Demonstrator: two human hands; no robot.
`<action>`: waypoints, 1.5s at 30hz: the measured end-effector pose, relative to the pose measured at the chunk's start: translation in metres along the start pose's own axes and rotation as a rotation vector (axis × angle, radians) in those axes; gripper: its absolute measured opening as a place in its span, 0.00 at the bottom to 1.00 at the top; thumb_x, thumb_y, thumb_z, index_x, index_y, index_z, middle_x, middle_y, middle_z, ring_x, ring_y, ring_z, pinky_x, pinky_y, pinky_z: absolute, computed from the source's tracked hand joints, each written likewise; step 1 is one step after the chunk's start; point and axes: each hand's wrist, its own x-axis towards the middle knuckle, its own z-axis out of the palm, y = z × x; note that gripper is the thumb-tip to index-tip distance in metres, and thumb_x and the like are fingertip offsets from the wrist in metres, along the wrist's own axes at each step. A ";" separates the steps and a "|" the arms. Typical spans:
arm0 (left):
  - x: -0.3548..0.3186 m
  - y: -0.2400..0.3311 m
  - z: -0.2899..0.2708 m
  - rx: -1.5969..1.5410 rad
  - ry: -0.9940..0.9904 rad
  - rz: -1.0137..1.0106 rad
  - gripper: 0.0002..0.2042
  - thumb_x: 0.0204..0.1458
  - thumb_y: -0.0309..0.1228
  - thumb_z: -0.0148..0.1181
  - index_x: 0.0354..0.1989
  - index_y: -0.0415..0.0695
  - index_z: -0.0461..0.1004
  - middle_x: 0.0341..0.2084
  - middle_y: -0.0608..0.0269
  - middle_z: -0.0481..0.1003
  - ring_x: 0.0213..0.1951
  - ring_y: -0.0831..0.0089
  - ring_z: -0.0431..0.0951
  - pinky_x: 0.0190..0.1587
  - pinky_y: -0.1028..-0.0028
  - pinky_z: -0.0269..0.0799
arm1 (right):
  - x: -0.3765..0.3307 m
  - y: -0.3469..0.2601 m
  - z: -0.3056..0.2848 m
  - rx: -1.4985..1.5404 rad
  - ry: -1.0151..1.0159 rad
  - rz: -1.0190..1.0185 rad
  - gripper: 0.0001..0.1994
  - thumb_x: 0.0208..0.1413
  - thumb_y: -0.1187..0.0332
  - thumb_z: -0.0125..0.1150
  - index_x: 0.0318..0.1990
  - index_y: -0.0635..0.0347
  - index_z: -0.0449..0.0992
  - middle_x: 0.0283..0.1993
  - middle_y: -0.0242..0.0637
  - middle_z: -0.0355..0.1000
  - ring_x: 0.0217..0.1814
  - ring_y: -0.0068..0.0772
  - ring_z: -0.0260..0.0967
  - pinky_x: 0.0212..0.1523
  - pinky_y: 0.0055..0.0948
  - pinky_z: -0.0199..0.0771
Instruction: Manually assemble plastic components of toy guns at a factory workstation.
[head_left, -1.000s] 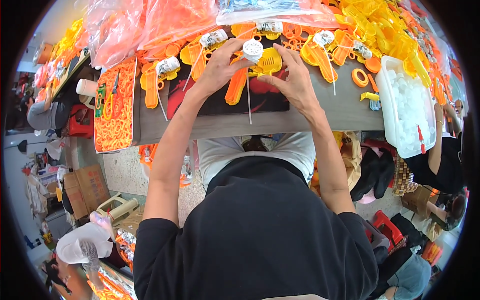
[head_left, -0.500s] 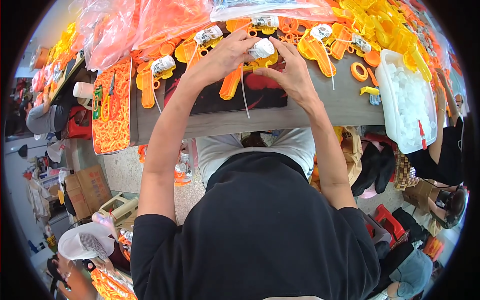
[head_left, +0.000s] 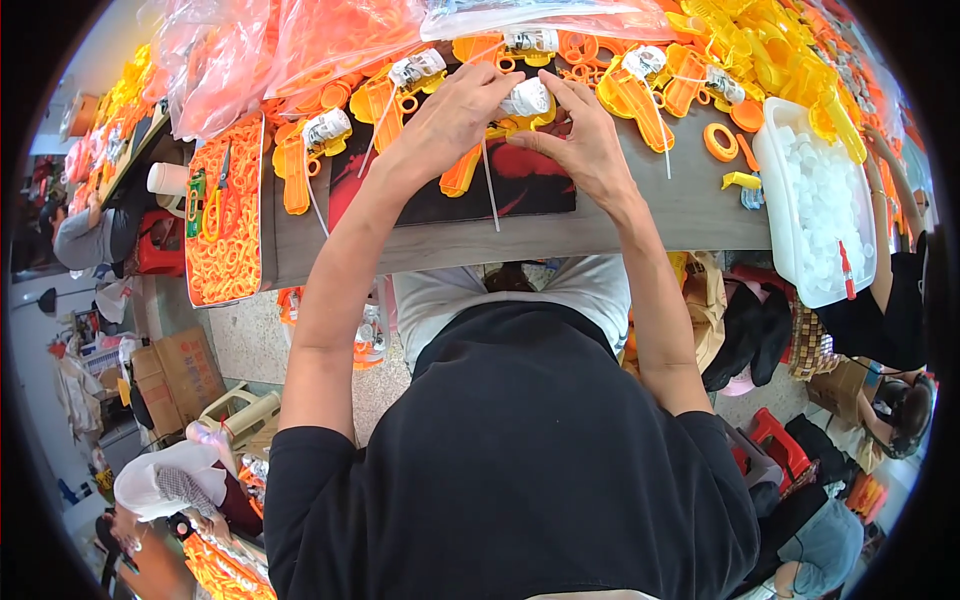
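Observation:
Over a black-and-red mat (head_left: 535,195) on the table, both hands are closed around an orange-and-yellow plastic toy (head_left: 461,172). A white cylinder (head_left: 527,97) is at its top, and a thin clear tube (head_left: 491,190) hangs down. My left hand (head_left: 450,118) grips from the left, its fingertips partly hidden behind the cylinder. From the right, my right hand (head_left: 583,140) has its index fingertip at the cylinder and its thumb by the yellow part. Similar toys with printed cylinders lie around, such as one at left (head_left: 296,165) and one at right (head_left: 637,100).
At left, a tray (head_left: 262,190) of small orange parts carries scissors (head_left: 222,195) and a green cutter (head_left: 195,203). A white bin (head_left: 785,225) of translucent pieces stands right, a red-handled tool on it. Yellow parts (head_left: 770,50) and plastic bags (head_left: 345,45) line the far side. Other people sit nearby.
The white cylinder has turned slightly between my fingers. Both hands stay in nearly the same place, with small finger shifts. A co-worker's arm at the far right has moved a little.

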 end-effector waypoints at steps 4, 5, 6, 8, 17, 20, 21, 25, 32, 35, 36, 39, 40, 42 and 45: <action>-0.001 -0.003 0.000 -0.163 -0.007 -0.068 0.21 0.55 0.21 0.60 0.59 0.40 0.71 0.43 0.53 0.73 0.49 0.56 0.74 0.52 0.63 0.71 | 0.000 -0.002 -0.001 0.006 0.000 0.021 0.41 0.45 0.60 0.80 0.66 0.66 0.68 0.53 0.38 0.71 0.39 0.24 0.70 0.43 0.25 0.76; -0.001 -0.004 0.001 -0.176 -0.002 -0.048 0.21 0.56 0.22 0.61 0.59 0.40 0.71 0.43 0.53 0.72 0.49 0.56 0.74 0.52 0.64 0.71 | 0.001 -0.003 -0.001 0.014 -0.003 0.030 0.41 0.45 0.60 0.80 0.66 0.67 0.68 0.53 0.38 0.71 0.39 0.23 0.70 0.42 0.25 0.76; 0.000 -0.008 0.001 -0.177 -0.003 -0.049 0.21 0.56 0.22 0.61 0.59 0.40 0.71 0.43 0.53 0.72 0.49 0.56 0.74 0.52 0.64 0.71 | 0.002 -0.003 -0.002 0.022 -0.006 0.041 0.41 0.45 0.61 0.80 0.66 0.67 0.68 0.52 0.38 0.71 0.38 0.23 0.70 0.42 0.24 0.76; 0.002 -0.016 0.001 -0.231 -0.069 -0.056 0.21 0.57 0.23 0.60 0.60 0.40 0.71 0.43 0.54 0.72 0.50 0.57 0.74 0.53 0.63 0.71 | 0.002 -0.004 -0.002 0.043 -0.013 0.054 0.40 0.45 0.61 0.80 0.65 0.68 0.68 0.51 0.38 0.71 0.38 0.22 0.70 0.41 0.24 0.75; 0.008 -0.012 0.003 -0.114 -0.100 -0.040 0.21 0.56 0.25 0.61 0.59 0.38 0.71 0.44 0.52 0.74 0.50 0.55 0.75 0.53 0.62 0.71 | 0.005 0.001 0.002 0.085 0.017 0.075 0.41 0.45 0.63 0.80 0.65 0.70 0.68 0.49 0.38 0.70 0.36 0.21 0.69 0.39 0.22 0.76; 0.001 -0.012 0.010 -0.161 0.024 -0.067 0.22 0.58 0.25 0.59 0.63 0.43 0.70 0.48 0.50 0.75 0.50 0.54 0.76 0.53 0.62 0.72 | 0.002 0.007 0.012 0.046 0.082 0.051 0.41 0.46 0.64 0.80 0.66 0.71 0.67 0.48 0.38 0.70 0.36 0.20 0.70 0.39 0.22 0.76; -0.001 -0.013 0.009 -0.161 0.023 -0.065 0.22 0.58 0.25 0.59 0.63 0.43 0.70 0.48 0.50 0.75 0.50 0.54 0.76 0.53 0.62 0.72 | 0.001 0.004 0.015 0.006 0.125 0.048 0.41 0.46 0.64 0.80 0.66 0.71 0.67 0.48 0.39 0.70 0.36 0.19 0.70 0.39 0.22 0.77; -0.009 -0.015 0.000 -0.247 -0.013 -0.102 0.22 0.58 0.25 0.58 0.63 0.43 0.70 0.49 0.49 0.75 0.50 0.52 0.77 0.53 0.61 0.72 | 0.003 -0.003 0.022 0.094 0.117 0.065 0.42 0.45 0.64 0.81 0.66 0.72 0.66 0.48 0.39 0.69 0.36 0.19 0.71 0.38 0.20 0.77; -0.023 -0.004 0.004 -0.056 -0.076 -0.077 0.22 0.56 0.23 0.58 0.61 0.43 0.71 0.37 0.50 0.74 0.44 0.52 0.74 0.49 0.60 0.71 | -0.010 0.014 0.039 0.407 -0.018 0.179 0.44 0.47 0.69 0.80 0.69 0.70 0.58 0.52 0.43 0.72 0.38 0.22 0.74 0.38 0.22 0.79; -0.057 0.004 0.014 -0.166 0.032 -0.198 0.20 0.52 0.24 0.64 0.56 0.44 0.77 0.41 0.56 0.76 0.44 0.57 0.74 0.49 0.64 0.71 | -0.038 0.012 0.041 0.171 -0.086 0.136 0.39 0.49 0.71 0.77 0.68 0.61 0.62 0.52 0.42 0.73 0.40 0.27 0.75 0.40 0.30 0.79; -0.064 0.008 0.016 -0.219 0.055 -0.272 0.20 0.51 0.25 0.66 0.54 0.44 0.78 0.42 0.57 0.76 0.44 0.58 0.74 0.50 0.63 0.70 | -0.040 0.012 0.038 0.168 -0.086 0.140 0.39 0.49 0.71 0.77 0.68 0.61 0.62 0.52 0.42 0.73 0.40 0.27 0.75 0.40 0.30 0.79; -0.074 0.014 0.026 -0.269 0.224 -0.289 0.19 0.49 0.27 0.68 0.52 0.44 0.79 0.43 0.61 0.77 0.45 0.61 0.73 0.50 0.63 0.69 | -0.034 0.026 0.021 -0.175 0.152 -0.045 0.15 0.56 0.67 0.70 0.50 0.57 0.79 0.42 0.40 0.74 0.36 0.31 0.74 0.38 0.31 0.77; -0.073 0.015 0.030 -0.268 0.228 -0.299 0.19 0.49 0.27 0.68 0.52 0.44 0.79 0.43 0.61 0.77 0.45 0.61 0.73 0.50 0.63 0.69 | -0.022 0.029 0.009 -0.307 0.201 -0.024 0.10 0.59 0.66 0.67 0.45 0.58 0.80 0.40 0.42 0.73 0.35 0.36 0.74 0.37 0.35 0.76; -0.062 0.011 0.043 -0.145 0.339 -0.298 0.18 0.49 0.28 0.69 0.50 0.45 0.80 0.42 0.64 0.77 0.45 0.63 0.73 0.50 0.64 0.68 | 0.001 0.048 -0.002 -0.599 0.188 0.103 0.09 0.61 0.65 0.61 0.42 0.61 0.78 0.41 0.47 0.75 0.40 0.51 0.76 0.38 0.45 0.76; -0.049 0.005 0.054 -0.176 0.456 -0.300 0.17 0.51 0.30 0.69 0.50 0.45 0.80 0.43 0.62 0.77 0.46 0.63 0.73 0.50 0.65 0.68 | 0.020 0.059 0.003 -0.797 0.071 0.124 0.10 0.62 0.63 0.59 0.42 0.61 0.76 0.42 0.47 0.75 0.42 0.55 0.76 0.39 0.48 0.76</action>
